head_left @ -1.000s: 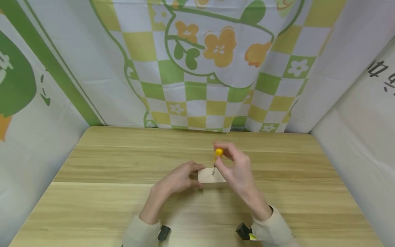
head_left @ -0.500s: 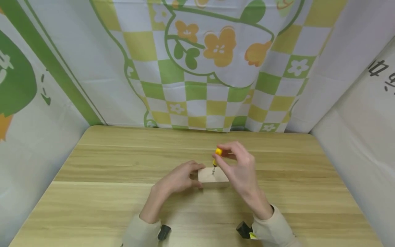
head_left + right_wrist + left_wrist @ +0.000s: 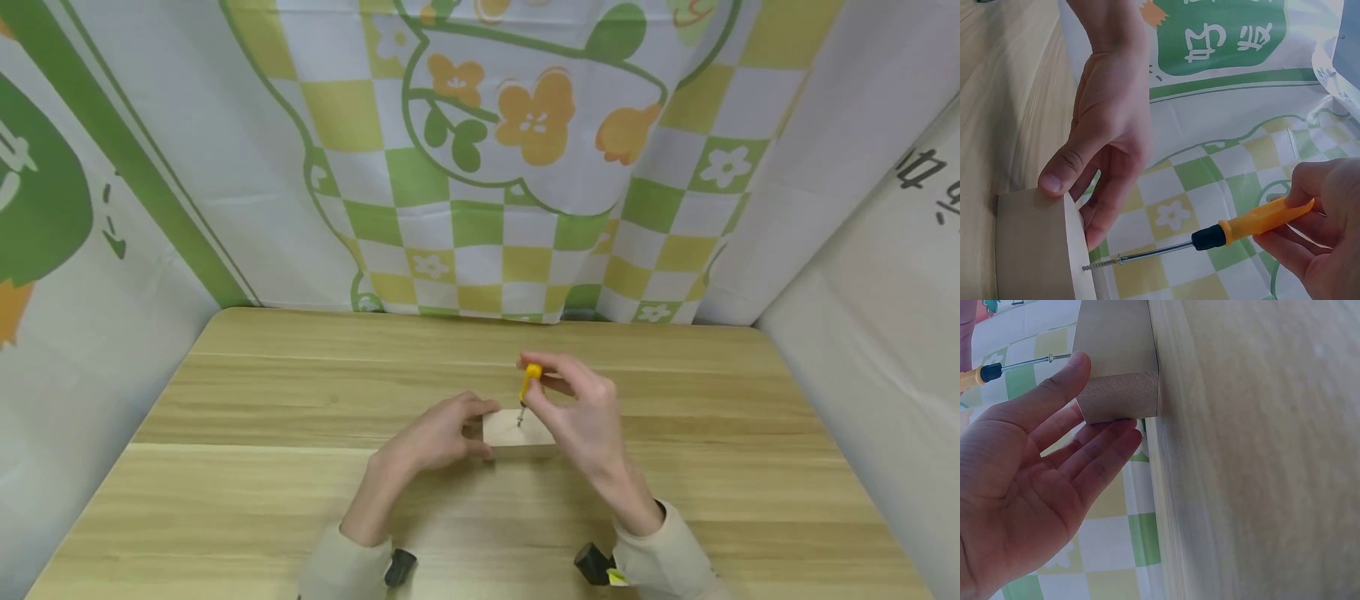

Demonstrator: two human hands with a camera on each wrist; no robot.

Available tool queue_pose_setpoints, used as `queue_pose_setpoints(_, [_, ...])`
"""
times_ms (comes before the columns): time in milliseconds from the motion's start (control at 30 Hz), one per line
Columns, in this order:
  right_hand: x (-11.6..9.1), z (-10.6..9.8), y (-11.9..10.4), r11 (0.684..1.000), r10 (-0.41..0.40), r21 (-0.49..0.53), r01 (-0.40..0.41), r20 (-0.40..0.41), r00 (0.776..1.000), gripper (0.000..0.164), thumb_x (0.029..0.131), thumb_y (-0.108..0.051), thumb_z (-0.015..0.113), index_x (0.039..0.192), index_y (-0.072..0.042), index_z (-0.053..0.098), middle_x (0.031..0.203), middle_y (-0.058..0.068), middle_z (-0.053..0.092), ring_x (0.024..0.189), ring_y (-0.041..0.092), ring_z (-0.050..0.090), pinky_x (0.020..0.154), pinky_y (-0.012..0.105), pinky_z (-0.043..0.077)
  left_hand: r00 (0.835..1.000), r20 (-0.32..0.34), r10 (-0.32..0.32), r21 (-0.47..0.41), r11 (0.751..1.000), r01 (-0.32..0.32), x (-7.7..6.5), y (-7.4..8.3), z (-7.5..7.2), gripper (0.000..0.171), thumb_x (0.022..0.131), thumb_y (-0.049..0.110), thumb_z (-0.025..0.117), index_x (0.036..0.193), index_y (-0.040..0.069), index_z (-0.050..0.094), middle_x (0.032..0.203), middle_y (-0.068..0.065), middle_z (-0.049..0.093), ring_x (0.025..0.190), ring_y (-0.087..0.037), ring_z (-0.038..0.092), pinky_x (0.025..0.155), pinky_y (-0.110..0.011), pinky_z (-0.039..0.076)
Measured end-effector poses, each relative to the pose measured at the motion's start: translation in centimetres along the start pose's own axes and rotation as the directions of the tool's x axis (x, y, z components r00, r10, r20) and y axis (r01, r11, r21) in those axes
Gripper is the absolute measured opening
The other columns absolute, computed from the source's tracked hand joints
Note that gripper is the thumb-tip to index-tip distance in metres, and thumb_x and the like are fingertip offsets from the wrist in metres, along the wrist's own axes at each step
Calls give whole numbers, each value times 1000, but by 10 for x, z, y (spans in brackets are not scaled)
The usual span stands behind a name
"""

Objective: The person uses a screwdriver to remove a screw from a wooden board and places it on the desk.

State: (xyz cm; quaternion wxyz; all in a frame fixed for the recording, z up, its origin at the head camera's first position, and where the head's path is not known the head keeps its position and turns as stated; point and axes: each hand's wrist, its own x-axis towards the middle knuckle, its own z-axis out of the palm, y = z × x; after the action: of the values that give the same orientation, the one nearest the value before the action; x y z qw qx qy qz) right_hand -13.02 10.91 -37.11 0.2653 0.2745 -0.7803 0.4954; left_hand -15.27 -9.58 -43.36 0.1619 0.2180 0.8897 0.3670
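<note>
The left hand (image 3: 441,432) is gripping a wooden block (image 3: 1032,244), the right hand (image 3: 581,417) pinching a screwdriver (image 3: 1254,222), the screw (image 3: 1101,264) standing mostly unsunk.

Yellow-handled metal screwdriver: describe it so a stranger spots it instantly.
On the light wood-grain table lies a pale rectangular wooden block. Above it, in the right hand's grip, is the yellow-handled metal screwdriver, its tip meeting a small threaded metal screw. Bright yellow and black colouring sets it apart from the pale block and silvery screw.
</note>
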Motion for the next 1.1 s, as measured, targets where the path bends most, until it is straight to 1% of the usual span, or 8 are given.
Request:
queue_pose_setpoints(200, [0, -1, -1, 999, 44, -3, -44, 24, 999, 33, 80, 15, 66, 108, -1, 70, 105, 10, 72, 93, 25, 71, 79, 26, 61, 1000, 0, 1, -5, 1000, -1, 0, 0, 0, 62, 84, 19, 79, 141, 10, 56, 130, -11, 61, 121, -28, 58, 106, -47, 48])
queue_pose_setpoints(367, [-1, -1, 1, 999, 12, -52, -11, 13, 1000, 27, 82, 7, 73, 108, -2, 70, 102, 8, 64, 90, 20, 66, 72, 31, 63, 1000, 3, -9, -9, 1000, 9, 0, 0, 0, 63, 84, 20, 79, 141, 11, 55, 131, -10, 61, 122, -28, 58, 107, -47, 47])
queue_pose_setpoints(467, [0, -1, 1, 996, -6, -93, 7, 14, 1000, 27, 82, 2, 77, 108, -3, 71, 98, 7, 63, 84, 19, 66, 66, 30, 62, 1000, 6, -12, -5, 1000, 12, 0, 0, 0, 64, 84, 20, 79, 142, 11, 55, 132, -10, 61, 123, -28, 58, 107, -47, 47])
queue_pose_setpoints(567, [0, -1, 1, 994, 2, -110, 0, 17, 1000, 29, 81, 1, 79, 108, -3, 69, 94, 6, 64, 81, 19, 67, 63, 28, 61, 1000, 4, -9, -2, 1000, 9, 0, 0, 0, 64, 84, 20, 79, 142, 11, 55, 131, -10, 61, 121, -28, 59, 106, -47, 48])
queue_pose_setpoints(700, [1, -2, 0, 995, 19, -100, -18, 14, 1000, 27, 79, 2, 80, 104, -1, 68, 92, 8, 67, 81, 20, 69, 62, 27, 61, 1000, 2, -5, -2, 1000, 5, -1, 0, 0, 63, 84, 20, 79, 141, 11, 55, 131, -10, 62, 121, -28, 59, 106, -47, 48])
queue_pose_setpoints(800, [1, -2, 0, 996, 17, -86, -15, 14, 1000, 24, 79, 2, 80, 101, -1, 69, 91, 7, 69, 80, 20, 70, 63, 26, 61, 1000, 1, -7, -5, 1000, 7, -1, 0, 0, 63, 83, 20, 79, 141, 11, 55, 132, -10, 61, 123, -28, 58, 107, -47, 47])
queue_pose_setpoints(933, [2, -3, 0, 997, 9, -74, -7, 18, 1000, 23, 80, 2, 79, 101, -3, 71, 92, 7, 70, 80, 19, 70, 63, 25, 61, 1000, -2, -8, -3, 1000, 8, -1, 0, 0, 63, 84, 20, 79, 141, 11, 56, 132, -10, 61, 123, -28, 58, 107, -48, 47])
queue_pose_setpoints(1100, [2, -4, -2, 998, 27, -61, -25, 27, 999, 24, 81, 4, 77, 103, -3, 71, 94, 8, 70, 84, 21, 71, 65, 26, 62, 1000, -5, -8, 0, 1000, 8, 0, 0, 1, 63, 84, 20, 79, 141, 11, 56, 132, -11, 61, 122, -28, 58, 107, -47, 47])
